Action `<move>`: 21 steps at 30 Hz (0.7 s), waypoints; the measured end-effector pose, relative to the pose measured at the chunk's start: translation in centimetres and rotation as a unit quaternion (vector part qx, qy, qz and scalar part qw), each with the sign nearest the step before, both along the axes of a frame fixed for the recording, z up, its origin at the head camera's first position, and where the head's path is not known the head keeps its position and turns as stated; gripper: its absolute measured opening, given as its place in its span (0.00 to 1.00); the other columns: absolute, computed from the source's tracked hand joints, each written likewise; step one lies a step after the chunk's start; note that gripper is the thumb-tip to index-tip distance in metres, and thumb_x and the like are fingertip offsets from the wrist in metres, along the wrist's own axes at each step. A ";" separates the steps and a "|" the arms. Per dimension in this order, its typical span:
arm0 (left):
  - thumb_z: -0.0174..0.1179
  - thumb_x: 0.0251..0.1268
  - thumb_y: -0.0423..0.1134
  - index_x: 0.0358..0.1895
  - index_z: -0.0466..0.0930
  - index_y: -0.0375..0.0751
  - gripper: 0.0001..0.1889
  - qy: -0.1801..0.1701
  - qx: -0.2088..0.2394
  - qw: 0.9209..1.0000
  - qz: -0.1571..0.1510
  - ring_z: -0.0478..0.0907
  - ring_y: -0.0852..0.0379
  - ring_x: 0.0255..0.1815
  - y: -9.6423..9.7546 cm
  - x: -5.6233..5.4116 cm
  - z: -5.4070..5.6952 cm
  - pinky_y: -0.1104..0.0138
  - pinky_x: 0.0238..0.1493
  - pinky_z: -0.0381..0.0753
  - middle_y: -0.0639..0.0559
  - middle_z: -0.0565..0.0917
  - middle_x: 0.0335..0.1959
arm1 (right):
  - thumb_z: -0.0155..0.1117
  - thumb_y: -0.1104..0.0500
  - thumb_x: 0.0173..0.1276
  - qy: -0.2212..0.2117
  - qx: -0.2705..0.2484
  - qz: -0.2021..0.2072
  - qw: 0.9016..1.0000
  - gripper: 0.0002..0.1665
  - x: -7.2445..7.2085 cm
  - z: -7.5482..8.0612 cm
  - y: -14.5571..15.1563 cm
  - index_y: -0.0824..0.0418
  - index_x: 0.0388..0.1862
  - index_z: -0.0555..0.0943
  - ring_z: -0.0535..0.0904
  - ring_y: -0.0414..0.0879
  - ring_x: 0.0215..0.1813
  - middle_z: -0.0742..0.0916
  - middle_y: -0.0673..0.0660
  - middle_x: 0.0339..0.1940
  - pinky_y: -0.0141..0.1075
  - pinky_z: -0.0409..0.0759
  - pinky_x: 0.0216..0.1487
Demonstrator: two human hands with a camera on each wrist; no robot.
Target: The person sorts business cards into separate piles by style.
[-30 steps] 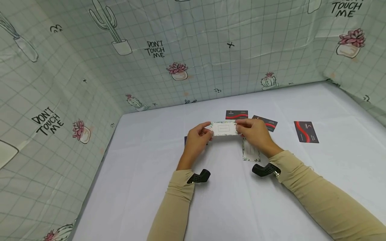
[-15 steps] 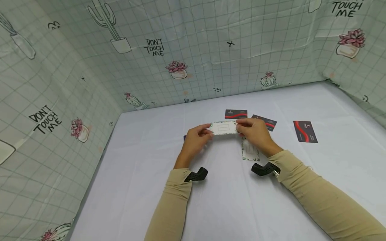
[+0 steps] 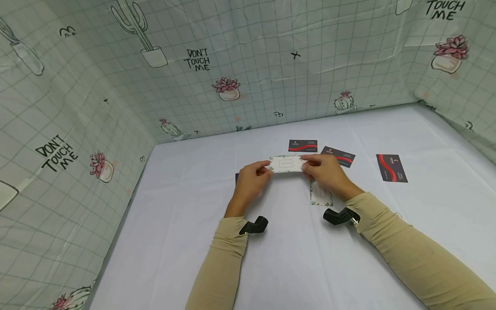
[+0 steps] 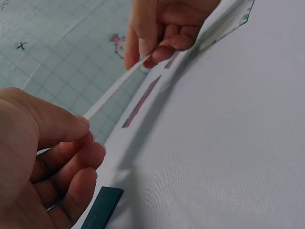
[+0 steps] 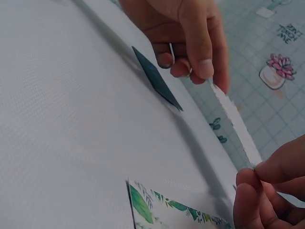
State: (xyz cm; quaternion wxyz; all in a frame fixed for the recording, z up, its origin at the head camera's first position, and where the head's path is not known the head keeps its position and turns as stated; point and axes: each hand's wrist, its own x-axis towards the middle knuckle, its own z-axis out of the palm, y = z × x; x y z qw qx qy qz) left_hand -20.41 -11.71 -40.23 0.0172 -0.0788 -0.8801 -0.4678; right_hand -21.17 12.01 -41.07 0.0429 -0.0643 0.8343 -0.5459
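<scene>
Both hands hold a white card with a leafy border (image 3: 286, 164) above the white table in the head view. My left hand (image 3: 249, 184) pinches its left end between thumb and fingers, while my right hand (image 3: 329, 173) pinches its right end. From the left wrist view the card (image 4: 112, 94) appears edge-on, stretched between the two hands. A second leafy-bordered card (image 3: 320, 196) lies on the table, partly hidden beneath the right hand. Under the left hand lies a dark blue-green card (image 5: 157, 81), mostly covered in the head view.
Black cards with a red wave lie beyond the hands: one at the back (image 3: 302, 145), a tilted one (image 3: 345, 158) behind the right hand, and another (image 3: 392, 168) farther right. A grid-patterned cloth with cactus drawings (image 3: 263, 73) walls the table's back and left side.
Both hands keep hold of the card in nearly the same place. The head view has shifted very slightly; the cards on the table have not moved.
</scene>
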 end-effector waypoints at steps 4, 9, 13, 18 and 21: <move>0.63 0.67 0.35 0.62 0.81 0.39 0.20 0.014 -0.061 0.998 -0.005 0.73 0.60 0.31 0.1 -0.1 -0.1 0.69 0.33 0.71 0.53 0.83 0.34 | 0.60 0.62 0.71 0.018 0.044 0.008 0.999 0.24 -0.2 -0.3 -0.1 0.65 0.65 0.79 0.79 0.48 0.32 0.86 0.60 0.36 0.35 0.74 0.37; 0.65 0.66 0.40 0.66 0.78 0.40 0.25 -0.022 -0.107 0.994 -0.024 0.70 0.61 0.27 0.2 0.0 0.0 0.69 0.29 0.69 0.54 0.79 0.29 | 0.59 0.63 0.68 0.071 0.111 0.014 0.991 0.23 -0.4 -0.6 -0.4 0.67 0.61 0.81 0.78 0.48 0.37 0.87 0.59 0.39 0.38 0.73 0.38; 0.65 0.67 0.44 0.68 0.75 0.40 0.28 -0.052 -0.133 0.989 -0.035 0.69 0.60 0.25 0.2 0.1 0.2 0.68 0.27 0.68 0.53 0.78 0.29 | 0.57 0.64 0.67 0.095 0.141 0.022 0.985 0.23 -0.5 -0.9 -0.6 0.69 0.59 0.82 0.76 0.49 0.36 0.86 0.59 0.36 0.39 0.72 0.36; 0.63 0.69 0.48 0.68 0.76 0.41 0.27 -0.069 -0.161 0.984 -0.037 0.67 0.60 0.23 0.3 0.3 0.2 0.68 0.24 0.65 0.53 0.75 0.26 | 0.56 0.66 0.65 0.116 0.170 0.020 0.978 0.22 -0.4 -1.3 -1.0 0.70 0.57 0.83 0.75 0.48 0.33 0.85 0.57 0.33 0.39 0.71 0.35; 0.62 0.70 0.49 0.67 0.78 0.43 0.25 -0.070 -0.181 0.980 -0.037 0.65 0.60 0.22 0.3 0.4 0.1 0.68 0.23 0.63 0.54 0.72 0.23 | 0.56 0.66 0.65 0.127 0.177 0.014 0.976 0.21 -0.2 -1.5 -1.2 0.69 0.55 0.84 0.75 0.48 0.33 0.85 0.57 0.33 0.39 0.71 0.35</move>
